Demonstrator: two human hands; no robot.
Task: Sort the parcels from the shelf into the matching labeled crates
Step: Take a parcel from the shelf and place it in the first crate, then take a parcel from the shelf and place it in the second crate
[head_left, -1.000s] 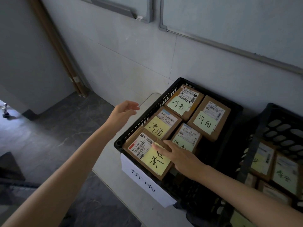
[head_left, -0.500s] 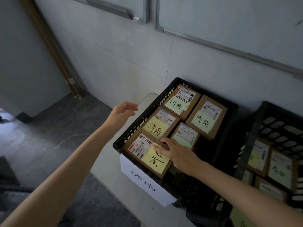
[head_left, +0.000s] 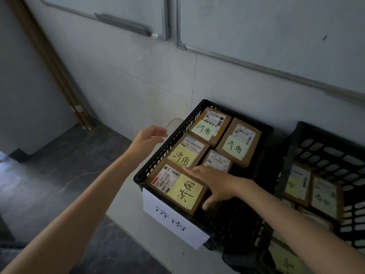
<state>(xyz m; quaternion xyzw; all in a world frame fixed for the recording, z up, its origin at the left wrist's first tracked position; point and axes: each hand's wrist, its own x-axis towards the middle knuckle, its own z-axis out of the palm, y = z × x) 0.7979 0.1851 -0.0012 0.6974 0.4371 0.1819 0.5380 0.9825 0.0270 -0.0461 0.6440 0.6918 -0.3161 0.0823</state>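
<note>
A black plastic crate [head_left: 169, 143] with a white paper label [head_left: 173, 218] on its front holds several brown cardboard parcels, each with a yellow or green sticky note. My right hand [head_left: 215, 182] lies inside the crate at the right edge of the nearest parcel [head_left: 175, 186], fingers stretched over its far corner and thumb down at its side. The hand partly covers a smaller parcel [head_left: 217, 161] behind. My left hand [head_left: 148, 137] hovers just outside the crate's left rim, fingers loosely bent, holding nothing.
A second black crate [head_left: 324, 147] with more noted parcels stands to the right. Both crates sit on a white table [head_left: 126, 198] against a pale wall. Dark floor [head_left: 59, 184] lies to the left, with wooden poles [head_left: 79, 113] leaning in the corner.
My right hand has slid off the top of the nearest parcel toward its right side, uncovering the yellow note. The left hand stays beside the rim.
</note>
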